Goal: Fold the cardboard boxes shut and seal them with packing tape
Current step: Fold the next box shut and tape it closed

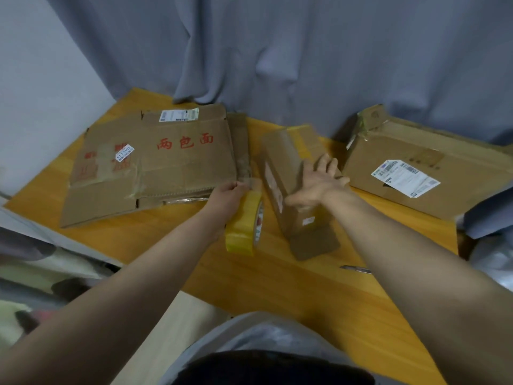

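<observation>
A small brown cardboard box (288,173) lies tilted in the middle of the orange table, one end flap (315,243) sticking out toward me. My right hand (319,182) rests on top of it with fingers spread flat. My left hand (230,197) grips a yellow roll of packing tape (244,226) just left of the box, its fingers pinching the tape's loose end near the box's left side. Yellowish tape bands show on the box's far end.
A stack of flattened cardboard (155,162) with red characters lies at the left. A larger box (410,168) with a white shipping label sits at the right. A small knife (356,269) lies on the table (277,279) near my right forearm. Grey curtain hangs behind.
</observation>
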`<state>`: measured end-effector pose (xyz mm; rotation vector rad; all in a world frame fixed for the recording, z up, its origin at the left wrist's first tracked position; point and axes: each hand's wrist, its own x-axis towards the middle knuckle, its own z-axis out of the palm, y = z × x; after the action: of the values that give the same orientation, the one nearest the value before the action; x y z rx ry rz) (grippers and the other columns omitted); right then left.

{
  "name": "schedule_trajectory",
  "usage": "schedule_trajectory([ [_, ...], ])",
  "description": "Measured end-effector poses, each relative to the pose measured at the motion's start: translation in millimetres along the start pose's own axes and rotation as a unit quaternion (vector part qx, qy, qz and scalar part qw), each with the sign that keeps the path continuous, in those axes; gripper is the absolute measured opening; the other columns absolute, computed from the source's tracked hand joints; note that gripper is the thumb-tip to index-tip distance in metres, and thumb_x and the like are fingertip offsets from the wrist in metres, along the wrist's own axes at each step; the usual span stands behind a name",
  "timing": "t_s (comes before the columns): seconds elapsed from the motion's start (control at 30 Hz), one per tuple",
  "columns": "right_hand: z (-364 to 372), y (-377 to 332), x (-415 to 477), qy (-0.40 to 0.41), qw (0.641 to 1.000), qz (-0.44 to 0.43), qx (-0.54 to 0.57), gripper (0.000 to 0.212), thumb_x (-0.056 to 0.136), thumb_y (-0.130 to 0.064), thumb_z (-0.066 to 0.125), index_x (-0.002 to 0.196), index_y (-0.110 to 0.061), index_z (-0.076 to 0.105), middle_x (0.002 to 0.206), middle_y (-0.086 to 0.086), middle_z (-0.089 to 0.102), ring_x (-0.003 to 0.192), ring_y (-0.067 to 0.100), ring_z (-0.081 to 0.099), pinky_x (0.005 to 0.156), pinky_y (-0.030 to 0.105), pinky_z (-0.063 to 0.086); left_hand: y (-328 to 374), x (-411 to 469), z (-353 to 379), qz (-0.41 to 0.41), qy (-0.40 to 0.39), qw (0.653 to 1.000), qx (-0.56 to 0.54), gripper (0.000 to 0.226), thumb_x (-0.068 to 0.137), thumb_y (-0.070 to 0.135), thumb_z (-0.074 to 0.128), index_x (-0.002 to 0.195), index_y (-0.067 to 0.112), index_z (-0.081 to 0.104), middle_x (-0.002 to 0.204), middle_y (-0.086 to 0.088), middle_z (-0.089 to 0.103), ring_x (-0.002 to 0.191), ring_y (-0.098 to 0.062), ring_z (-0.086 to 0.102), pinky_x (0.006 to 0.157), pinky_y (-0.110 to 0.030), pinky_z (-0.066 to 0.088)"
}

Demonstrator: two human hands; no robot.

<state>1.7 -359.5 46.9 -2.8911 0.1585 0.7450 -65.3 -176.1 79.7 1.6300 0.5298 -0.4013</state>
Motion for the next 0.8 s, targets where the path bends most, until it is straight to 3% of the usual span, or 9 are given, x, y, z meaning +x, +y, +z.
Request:
schedule_trajectory([
  [0.17, -28.8, 34.5, -12.4, -0.093, 0.985, -0.041, -0.136, 0.113, 0.067, -0.031, 0.074, 0.151, -0.027, -0.001, 0.160, 0.001, -0.008, 0.146, 0.029, -0.008, 0.112, 0.063, 0.000, 0.8, 4.0, -10.8, 0.001, 0.000, 1.000, 0.000, 0.015, 0.098, 0.026, 0.049, 0.092, 0.017, 0.059, 0.080, -0.005, 0.058, 0.066, -0.017, 0.057, 0.048, -0.021, 0.050],
  [0.23, -41.1, 33.4, -14.7, -0.111, 0.984, -0.027, -0.139, 0.098, 0.073, -0.035, 0.068, 0.151, -0.026, 0.010, 0.159, 0.003, 0.008, 0.146, 0.030, 0.003, 0.112, 0.063, 0.001, 2.4, 6.4, -16.2, -0.002, 0.000, 1.000, -0.005, 0.015, 0.098, 0.027, 0.049, 0.099, 0.015, 0.059, 0.081, -0.006, 0.058, 0.067, -0.018, 0.057, 0.044, -0.020, 0.050],
  [0.3, -44.2, 18.5, -11.7, -0.058, 0.995, -0.036, -0.073, 0.079, 0.084, -0.052, 0.056, 0.150, -0.027, 0.020, 0.158, 0.005, 0.018, 0.146, 0.028, 0.012, 0.115, 0.058, 0.001, 3.4, 9.5, -22.3, -0.001, 0.002, 1.000, 0.005, 0.017, 0.099, 0.028, 0.049, 0.102, 0.014, 0.058, 0.083, -0.006, 0.058, 0.069, -0.019, 0.058, 0.049, -0.023, 0.050],
  [0.37, -35.1, -1.2, -3.2, 0.023, 0.996, -0.089, -0.017, 0.082, 0.085, -0.065, 0.048, 0.152, -0.029, 0.014, 0.160, 0.003, 0.007, 0.147, 0.024, 0.003, 0.117, 0.052, -0.002, 4.2, 11.1, -27.7, 0.003, 0.007, 1.000, 0.003, 0.018, 0.098, 0.027, 0.049, 0.106, 0.013, 0.058, 0.081, -0.006, 0.057, 0.065, -0.018, 0.058, 0.046, -0.023, 0.048],
  [0.43, -20.5, -22.3, 4.6, 0.054, 0.987, -0.151, -0.023, 0.095, 0.081, -0.071, 0.049, 0.153, -0.027, 0.004, 0.159, 0.002, -0.013, 0.146, 0.020, -0.015, 0.117, 0.046, -0.009, 5.2, 12.0, -32.4, 0.006, 0.008, 1.000, -0.010, 0.017, 0.098, 0.025, 0.050, 0.105, 0.011, 0.057, 0.077, -0.005, 0.057, 0.054, -0.016, 0.060, 0.039, -0.019, 0.045],
  [0.5, -11.7, -37.3, 17.9, 0.070, 0.980, -0.179, -0.052, 0.101, 0.079, -0.072, 0.049, 0.153, -0.021, 0.001, 0.158, 0.003, -0.017, 0.144, 0.019, -0.020, 0.116, 0.042, -0.013, 4.8, 14.6, -36.8, 0.005, 0.006, 1.000, -0.011, 0.014, 0.098, 0.024, 0.050, 0.101, 0.012, 0.057, 0.076, -0.005, 0.057, 0.050, -0.014, 0.061, 0.038, -0.019, 0.045],
  [0.57, -11.2, -46.1, 35.5, 0.084, 0.975, -0.190, -0.083, 0.101, 0.080, -0.073, 0.047, 0.153, -0.015, 0.008, 0.160, 0.006, -0.004, 0.146, 0.021, -0.012, 0.116, 0.039, -0.011, 2.9, 19.6, -40.2, 0.006, 0.005, 1.000, -0.003, 0.014, 0.098, 0.025, 0.050, 0.099, 0.012, 0.057, 0.076, -0.005, 0.055, 0.055, -0.016, 0.058, 0.039, -0.017, 0.045],
  [0.67, -10.5, -51.9, 57.3, 0.088, 0.963, -0.207, -0.150, 0.084, 0.084, -0.068, 0.046, 0.143, -0.008, 0.036, 0.151, 0.014, 0.032, 0.143, 0.026, 0.019, 0.117, 0.037, -0.004, -0.7, 28.2, -44.7, 0.007, 0.007, 1.000, 0.014, 0.015, 0.098, 0.027, 0.049, 0.096, 0.015, 0.056, 0.079, -0.004, 0.056, 0.063, -0.016, 0.056, 0.045, -0.020, 0.048],
  [0.8, 3.6, -54.7, 72.4, 0.107, 0.961, -0.219, -0.130, 0.067, 0.081, -0.059, 0.056, 0.125, -0.008, 0.055, 0.132, 0.012, 0.049, 0.132, 0.028, 0.032, 0.119, 0.035, -0.002, -4.7, 40.6, -49.7, -0.006, 0.007, 1.000, 0.010, 0.016, 0.098, 0.029, 0.048, 0.092, 0.017, 0.057, 0.091, -0.015, 0.062, 0.079, -0.030, 0.063, 0.073, -0.041, 0.054],
])
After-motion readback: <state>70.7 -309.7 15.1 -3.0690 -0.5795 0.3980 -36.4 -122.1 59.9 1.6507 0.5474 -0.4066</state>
